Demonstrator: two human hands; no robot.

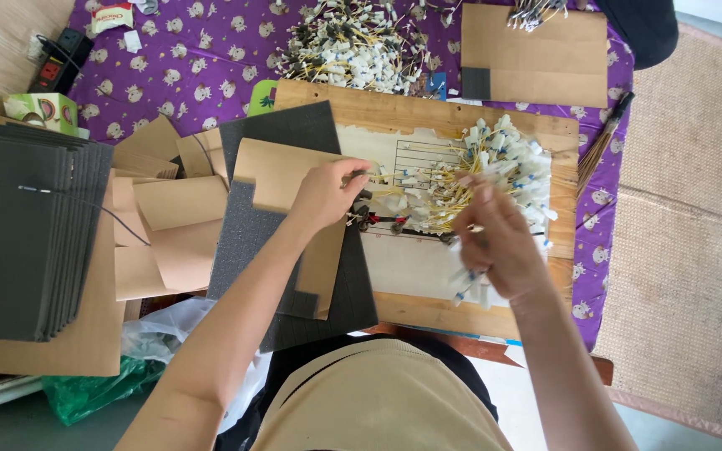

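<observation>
A heap of yellow-wired connectors (482, 179) lies on the wooden board (428, 113) at centre. The right hand (499, 242) pinches a few wires at the heap's six o'clock; the left hand (327, 194), at nine o'clock, pinches wire ends beside a cardboard sheet (282, 179) on dark foam (282, 129).

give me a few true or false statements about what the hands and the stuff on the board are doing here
1. The left hand rests at the edge of a brown cardboard sheet. True.
2. The right hand is over a green box. False: it is over the heap of yellow wires with white connectors on the wooden board.
3. A stack of dark foam sheets lies at far left. True.
4. The cloth under the board is plain white. False: it is purple with a small animal print.
5. A second heap of connectors lies beyond the board. True.
</observation>
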